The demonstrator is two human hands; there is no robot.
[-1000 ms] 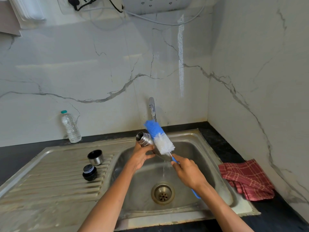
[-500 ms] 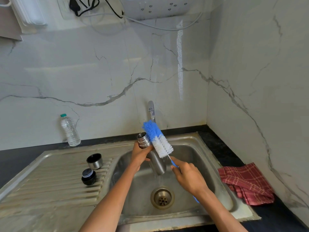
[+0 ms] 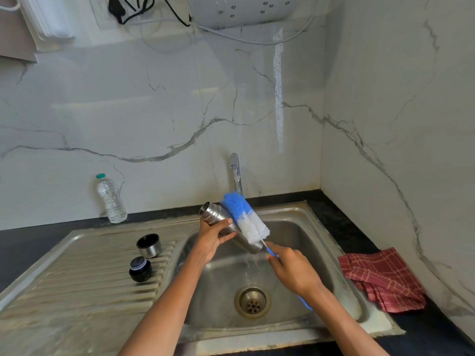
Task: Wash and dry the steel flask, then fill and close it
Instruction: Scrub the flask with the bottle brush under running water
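Note:
My left hand (image 3: 212,238) grips the steel flask (image 3: 213,214) over the sink basin, tilted with its open mouth up and to the left. My right hand (image 3: 290,268) holds the blue handle of a bottle brush (image 3: 246,219), whose blue and white bristles lie against the flask's outer side. A thin stream of water runs down below the flask. On the draining board stand the steel cup lid (image 3: 149,245) and the black stopper (image 3: 139,269).
The tap (image 3: 236,173) rises behind the steel sink (image 3: 334,253). A clear plastic water bottle (image 3: 111,199) stands by the back wall at the left. A red checked cloth (image 3: 380,278) lies on the dark counter to the right. The drain (image 3: 252,301) sits mid-basin.
The flask went from slanted to nearly upright and back to slanted in my left hand, while the brush stayed against its side. Both hands remain over the basin.

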